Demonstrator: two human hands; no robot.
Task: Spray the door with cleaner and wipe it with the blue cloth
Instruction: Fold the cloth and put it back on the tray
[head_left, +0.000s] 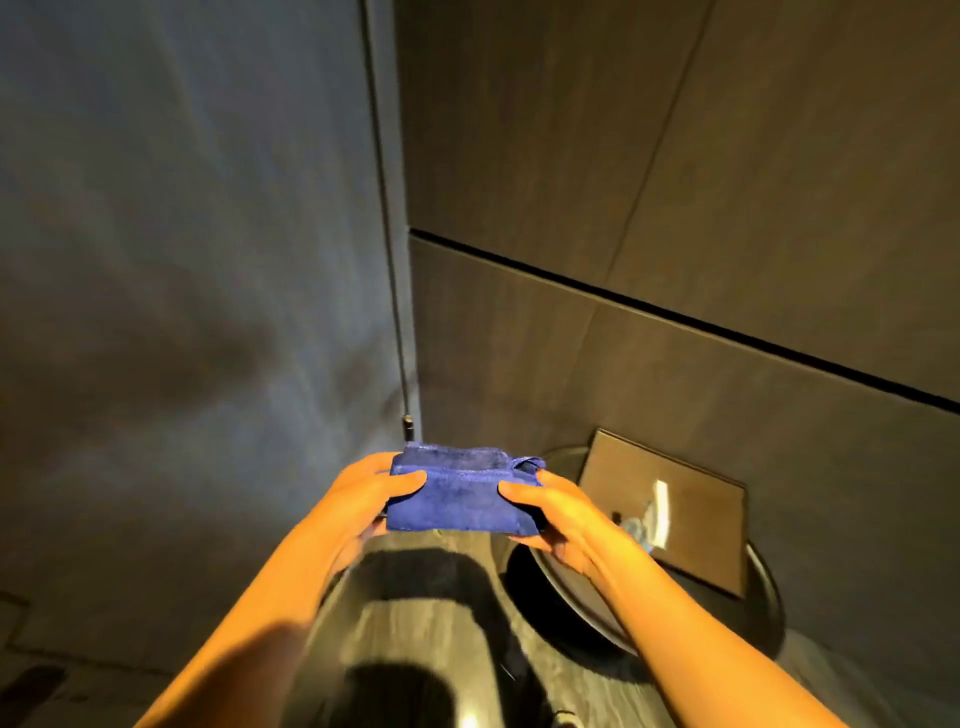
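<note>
A folded blue cloth (460, 491) is held out in front of me at chest height, gripped at both ends. My left hand (366, 499) pinches its left edge with the thumb on top. My right hand (553, 514) pinches its right edge the same way. The grey door (182, 249) fills the left half of the view, with a thin dark vertical rod (387, 234) running down its right edge. No spray bottle is in sight.
Brown wall panels (675, 156) stand to the right, split by a dark horizontal gap. Below my hands lies a wood-grain counter (431, 639) with a dark round basin (571, 587) and a tilted glossy brown panel (670, 509) behind it.
</note>
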